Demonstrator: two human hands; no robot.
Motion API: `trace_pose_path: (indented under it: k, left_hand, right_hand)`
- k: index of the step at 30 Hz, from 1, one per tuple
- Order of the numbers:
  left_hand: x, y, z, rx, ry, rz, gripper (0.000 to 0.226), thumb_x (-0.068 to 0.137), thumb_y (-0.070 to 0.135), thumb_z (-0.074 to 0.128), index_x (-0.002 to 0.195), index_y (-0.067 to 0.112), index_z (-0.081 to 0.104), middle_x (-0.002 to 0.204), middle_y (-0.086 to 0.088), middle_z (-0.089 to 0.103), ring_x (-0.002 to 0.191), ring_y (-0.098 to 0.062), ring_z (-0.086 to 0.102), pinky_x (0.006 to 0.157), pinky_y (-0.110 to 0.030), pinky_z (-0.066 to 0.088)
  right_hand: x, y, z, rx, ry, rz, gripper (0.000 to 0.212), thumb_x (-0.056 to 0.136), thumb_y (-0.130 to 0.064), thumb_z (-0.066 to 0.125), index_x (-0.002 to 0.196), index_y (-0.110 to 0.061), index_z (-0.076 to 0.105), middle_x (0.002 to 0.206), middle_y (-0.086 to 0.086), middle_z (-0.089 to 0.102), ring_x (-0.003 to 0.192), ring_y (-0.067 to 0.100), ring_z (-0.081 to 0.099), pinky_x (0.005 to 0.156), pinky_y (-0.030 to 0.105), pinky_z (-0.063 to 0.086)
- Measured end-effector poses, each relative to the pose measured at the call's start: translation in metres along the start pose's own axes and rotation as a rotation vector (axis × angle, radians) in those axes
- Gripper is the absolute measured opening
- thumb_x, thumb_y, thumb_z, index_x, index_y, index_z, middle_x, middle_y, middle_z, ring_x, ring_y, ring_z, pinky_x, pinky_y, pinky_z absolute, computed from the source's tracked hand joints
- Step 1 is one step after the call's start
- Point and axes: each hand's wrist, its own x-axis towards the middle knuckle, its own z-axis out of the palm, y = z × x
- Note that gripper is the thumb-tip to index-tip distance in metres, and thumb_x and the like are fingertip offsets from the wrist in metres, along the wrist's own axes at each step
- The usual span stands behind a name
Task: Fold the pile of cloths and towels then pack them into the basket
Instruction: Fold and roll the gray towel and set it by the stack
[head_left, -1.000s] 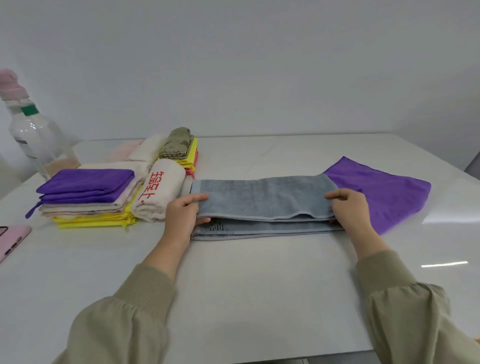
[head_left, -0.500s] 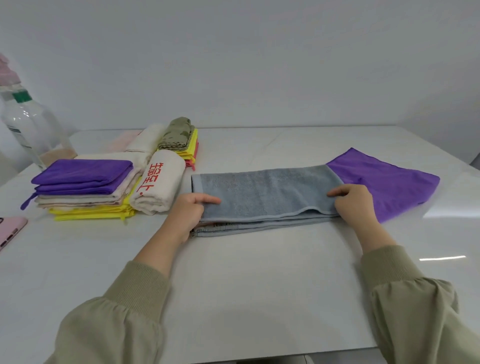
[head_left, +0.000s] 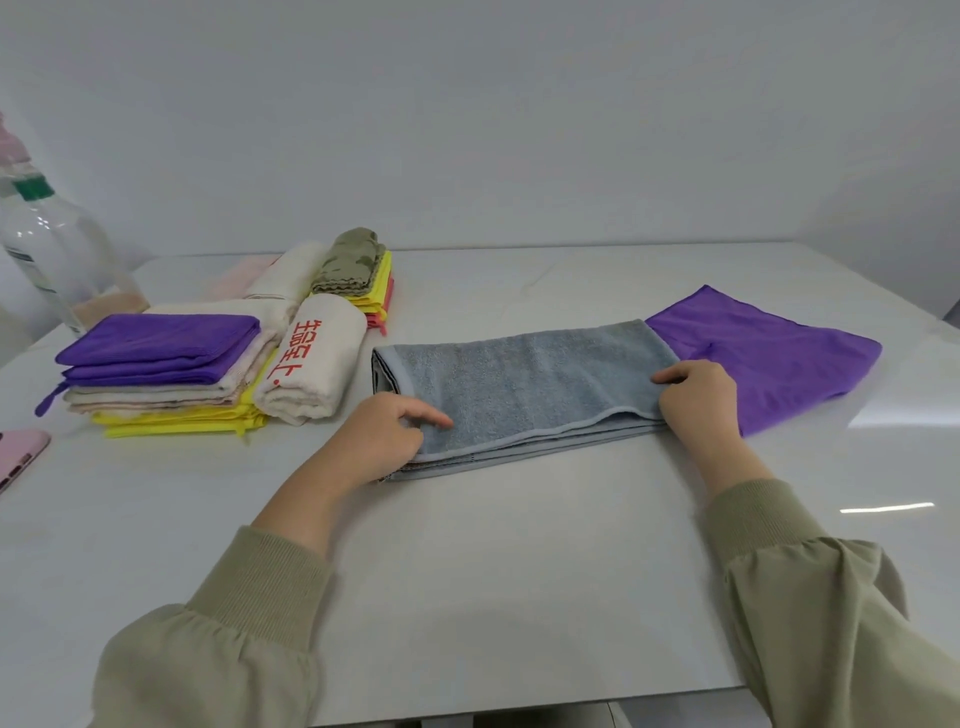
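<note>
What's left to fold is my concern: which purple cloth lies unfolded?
The purple cloth spread flat at the gray towel's right end; the other purple cloth sits folded atop the left stack.

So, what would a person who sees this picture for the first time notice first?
The long folded grey towel in the middle of the table, with the left hand holding its near left corner and the right hand holding its right end. Next, the flat purple cloth lying at that right end, partly covered by it, and the stack of folded cloths at the far left.
</note>
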Motion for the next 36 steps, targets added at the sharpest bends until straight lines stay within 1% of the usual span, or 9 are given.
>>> trace_pose_path:
  k: [2,6,10,15,20,25,31,34,36]
  left_hand:
    - [-0.003,0.0,-0.001,0.096,0.054,0.015,0.046,0.088,0.012,0.051,0.127,0.036,0.059,0.125,0.01,0.06,0.1,-0.009,0.058,0.081,-0.018,0.042]
    - [-0.007,0.001,0.001,0.092,0.211,0.008,0.059,0.093,0.032,0.054,0.147,0.036,0.032,0.103,0.001,0.065,0.091,-0.017,0.061,0.076,-0.025,0.042]
    - [-0.004,0.0,0.002,-0.159,0.249,-0.082,0.052,0.092,0.018,0.057,0.141,0.029,0.044,0.113,-0.013,0.066,0.083,-0.026,0.066,0.069,-0.03,0.05]
    - [0.0,0.002,0.003,-0.62,0.219,-0.245,0.04,0.092,0.0,0.051,0.126,0.019,0.057,0.088,-0.013,0.065,0.039,-0.016,0.059,0.038,-0.022,0.048]
    - [0.001,0.001,0.002,-0.755,0.177,-0.301,0.031,0.092,-0.003,0.048,0.115,0.014,0.062,0.084,-0.016,0.063,0.038,-0.015,0.057,0.035,-0.02,0.046]
    - [0.0,-0.002,0.004,-0.542,0.152,-0.324,0.028,0.09,-0.003,0.048,0.103,0.015,0.065,0.079,-0.007,0.058,0.036,-0.015,0.057,0.038,-0.019,0.048]
    - [-0.003,-0.004,0.006,-0.338,0.173,-0.23,0.026,0.085,0.002,0.051,0.088,0.019,0.071,0.069,-0.002,0.059,0.048,-0.011,0.059,0.045,-0.018,0.045]
    - [-0.007,-0.004,0.01,0.269,0.377,-0.1,0.031,0.088,0.023,0.056,0.117,0.027,0.067,0.103,-0.002,0.065,0.091,-0.018,0.063,0.071,-0.026,0.046]
    - [-0.006,-0.001,0.014,0.456,0.598,0.141,0.03,0.088,0.025,0.058,0.116,0.021,0.068,0.097,-0.006,0.059,0.09,-0.026,0.058,0.064,-0.031,0.043]
  right_hand:
    - [-0.001,0.0,0.001,-0.027,0.012,-0.028,0.037,0.077,0.011,0.045,0.099,-0.004,0.071,0.113,0.014,0.062,0.106,0.028,0.054,0.084,0.027,0.039]
    - [-0.003,0.004,0.002,-0.173,0.003,-0.078,0.036,0.077,0.009,0.051,0.106,-0.003,0.068,0.129,0.018,0.047,0.117,0.036,0.045,0.094,0.036,0.037]
    - [-0.019,-0.011,0.009,-0.219,0.168,-0.475,0.032,0.074,-0.013,0.051,0.097,-0.006,0.071,0.127,0.022,0.053,0.115,0.042,0.046,0.095,0.047,0.038]
    - [-0.076,-0.054,0.046,-0.094,-0.29,-0.867,0.045,0.076,-0.049,0.056,0.099,-0.013,0.07,0.114,0.009,0.061,0.11,0.027,0.054,0.096,0.04,0.041]
    - [-0.087,-0.068,0.067,-0.153,-0.24,-1.006,0.027,0.07,-0.026,0.059,0.091,-0.013,0.069,0.098,0.004,0.063,0.092,0.028,0.058,0.082,0.038,0.047]
    - [-0.081,-0.065,0.06,-0.114,-0.232,-1.055,0.021,0.062,-0.001,0.041,0.072,-0.01,0.057,0.075,0.004,0.055,0.068,0.029,0.051,0.06,0.034,0.04]
    - [-0.085,-0.054,0.055,-0.114,-0.386,-0.997,0.026,0.067,0.004,0.045,0.073,-0.013,0.065,0.075,0.0,0.059,0.073,0.025,0.054,0.059,0.036,0.048]
    - [-0.084,-0.054,0.058,-0.097,-0.377,-0.96,0.026,0.073,-0.001,0.047,0.076,-0.014,0.07,0.079,0.0,0.062,0.078,0.026,0.058,0.061,0.037,0.051]
    - [-0.084,-0.054,0.062,-0.104,-0.344,-0.962,0.024,0.075,-0.001,0.051,0.077,-0.014,0.071,0.079,0.0,0.062,0.078,0.028,0.059,0.059,0.037,0.051]
